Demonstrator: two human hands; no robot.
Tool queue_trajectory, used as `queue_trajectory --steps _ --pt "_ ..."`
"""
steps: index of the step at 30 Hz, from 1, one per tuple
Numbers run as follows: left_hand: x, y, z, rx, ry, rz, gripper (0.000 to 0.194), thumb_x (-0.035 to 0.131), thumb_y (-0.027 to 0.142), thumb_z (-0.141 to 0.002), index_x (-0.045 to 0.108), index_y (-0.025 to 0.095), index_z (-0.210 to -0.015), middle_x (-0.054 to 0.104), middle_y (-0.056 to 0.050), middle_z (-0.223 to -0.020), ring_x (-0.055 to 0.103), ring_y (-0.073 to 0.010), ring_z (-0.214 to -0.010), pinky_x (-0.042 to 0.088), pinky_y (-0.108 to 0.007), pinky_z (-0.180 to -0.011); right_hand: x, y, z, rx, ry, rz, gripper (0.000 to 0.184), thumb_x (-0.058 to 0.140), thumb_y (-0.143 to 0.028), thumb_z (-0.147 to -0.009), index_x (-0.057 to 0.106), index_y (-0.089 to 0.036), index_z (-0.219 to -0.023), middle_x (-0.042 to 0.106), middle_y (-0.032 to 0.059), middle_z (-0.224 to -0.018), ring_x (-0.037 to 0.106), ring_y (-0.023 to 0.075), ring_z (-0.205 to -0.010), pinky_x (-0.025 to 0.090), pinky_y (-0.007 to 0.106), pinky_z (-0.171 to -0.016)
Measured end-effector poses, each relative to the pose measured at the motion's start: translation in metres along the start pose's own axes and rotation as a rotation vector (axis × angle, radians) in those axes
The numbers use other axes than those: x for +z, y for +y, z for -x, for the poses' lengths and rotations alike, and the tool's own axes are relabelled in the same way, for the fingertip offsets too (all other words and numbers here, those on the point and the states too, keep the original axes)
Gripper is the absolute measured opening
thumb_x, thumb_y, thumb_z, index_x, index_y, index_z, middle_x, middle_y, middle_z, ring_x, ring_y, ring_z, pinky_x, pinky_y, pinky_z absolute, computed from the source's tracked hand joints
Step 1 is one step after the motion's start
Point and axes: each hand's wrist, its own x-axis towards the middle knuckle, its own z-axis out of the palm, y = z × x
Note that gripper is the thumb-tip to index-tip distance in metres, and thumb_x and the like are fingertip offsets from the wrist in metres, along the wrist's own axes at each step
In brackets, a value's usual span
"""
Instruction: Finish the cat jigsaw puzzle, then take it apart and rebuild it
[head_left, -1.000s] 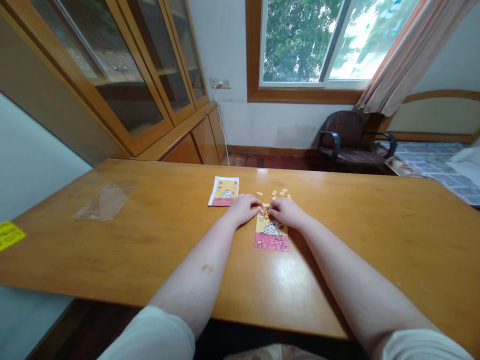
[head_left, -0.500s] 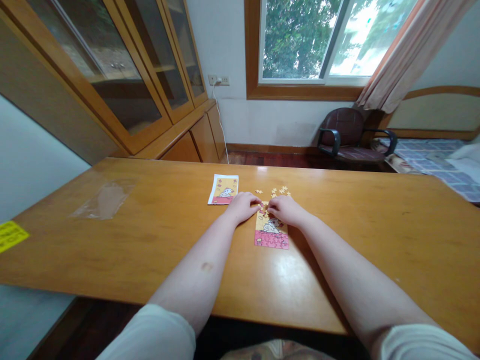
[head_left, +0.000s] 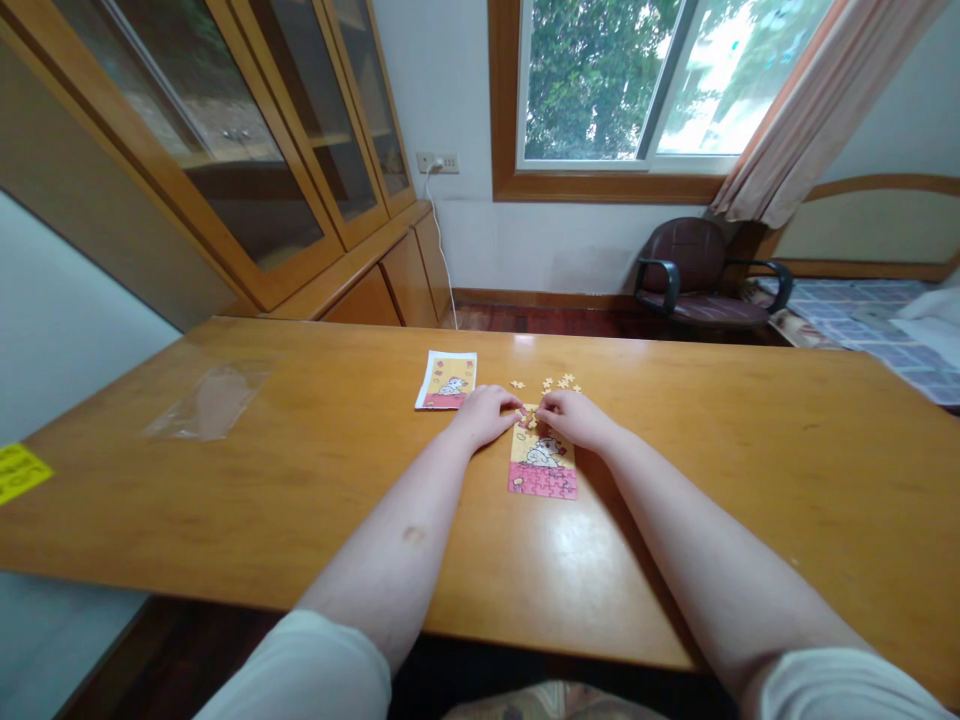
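A jigsaw puzzle lies on the table in front of me, with a white cartoon animal over a pink lower part and a yellow upper part. My left hand rests at its upper left edge, fingers bent together against the puzzle. At the upper right, my right hand is closed in a pinch on a small puzzle piece, mostly hidden by the fingers. A few pieces show in the gap between the hands at the puzzle's top. Several loose pieces lie just beyond my right hand, and one single piece lies left of them.
A picture card with the same design lies beyond my left hand. Further left is a clear plastic bag on the wooden table. A yellow label is at the far left. Behind the table stand a glass-door cabinet and an armchair.
My right fingertips have shifted slightly at the top of the puzzle, showing a bit more of the pieces between the hands. My left hand stays in place.
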Motion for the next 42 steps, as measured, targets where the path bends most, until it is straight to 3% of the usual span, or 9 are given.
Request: queue_trajectory --steps 5,10,17,21,26,29,34,42 --pt "-0.001 0.000 0.000 0.000 -0.016 0.002 0.025 0.060 0.037 -0.081 0.073 0.024 -0.098 0.069 -0.004 -0.099 0.059 -0.0209 -0.093 0.045 -0.033 -0.087 -0.002 0.013 -0.004 0.157 0.085 0.028 0.017 0.054 -0.031 -0.082 0.066 -0.020 -0.075 0.069 0.0041 -0.078 0.058 0.0162 -0.071 0.037 0.024 -0.062" --pt "-0.002 0.000 -0.001 0.001 -0.031 0.012 0.025 0.060 0.037 -0.081 0.073 0.024 -0.098 0.069 -0.005 -0.097 0.059 -0.0218 -0.093 0.044 -0.035 -0.088 -0.004 0.024 -0.006 0.222 0.118 0.014 0.017 0.054 -0.030 -0.080 0.063 -0.019 -0.070 0.065 0.0034 -0.070 0.055 0.0152 -0.065 0.035 0.024 -0.058" --pt "0.001 -0.002 -0.001 0.004 -0.023 -0.007 0.024 0.060 0.038 -0.082 0.073 0.024 -0.098 0.069 -0.004 -0.099 0.059 -0.0204 -0.093 0.044 -0.033 -0.087 -0.011 0.031 0.001 0.030 -0.040 -0.240 0.020 0.057 -0.034 -0.075 0.060 -0.016 -0.066 0.057 -0.0014 -0.061 0.049 0.0112 -0.059 0.036 0.023 -0.057" --pt "-0.001 0.000 -0.001 -0.007 -0.011 -0.004 0.024 0.061 0.038 -0.081 0.073 0.024 -0.096 0.069 -0.004 -0.098 0.059 -0.0209 -0.093 0.044 -0.034 -0.086 -0.011 0.026 0.005 0.021 -0.007 -0.342 0.022 0.060 -0.036 -0.072 0.062 -0.014 -0.066 0.057 -0.0004 -0.059 0.048 0.0109 -0.056 0.036 0.023 -0.055" --pt "-0.006 0.012 0.002 0.042 0.071 0.099 0.023 0.059 0.036 -0.084 0.072 0.023 -0.097 0.070 -0.004 -0.101 0.059 -0.0200 -0.097 0.044 -0.034 -0.089 -0.010 0.016 0.005 0.002 0.029 -0.305 0.026 0.061 -0.038 -0.072 0.069 -0.014 -0.070 0.060 0.0009 -0.061 0.048 0.0103 -0.056 0.035 0.023 -0.054" --pt "-0.008 0.023 0.003 0.076 0.040 0.198 0.021 0.060 0.030 -0.082 0.071 0.023 -0.099 0.071 -0.002 -0.098 0.059 -0.0188 -0.095 0.044 -0.032 -0.087 -0.009 0.012 0.005 -0.049 0.034 -0.292 0.029 0.060 -0.041 -0.075 0.070 -0.014 -0.074 0.058 -0.0005 -0.059 0.044 0.0092 -0.053 0.032 0.022 -0.052" --pt "-0.008 0.030 0.004 -0.015 0.017 0.294 0.021 0.060 0.024 -0.080 0.071 0.021 -0.098 0.072 -0.003 -0.095 0.062 -0.0176 -0.088 0.046 -0.029 -0.080 -0.004 0.010 0.003 -0.062 0.043 -0.315 0.030 0.060 -0.042 -0.076 0.070 -0.014 -0.076 0.056 -0.0017 -0.058 0.042 0.0086 -0.053 0.031 0.021 -0.052" --pt "0.003 0.021 0.002 -0.163 0.050 0.414 0.016 0.062 0.028 -0.076 0.072 0.019 -0.085 0.072 -0.002 -0.083 0.062 -0.0159 -0.077 0.047 -0.028 -0.072 0.000 0.008 0.002 -0.029 0.035 -0.380 0.033 0.059 -0.045 -0.077 0.068 -0.014 -0.078 0.058 -0.0013 -0.060 0.045 0.0097 -0.055 0.033 0.022 -0.054"
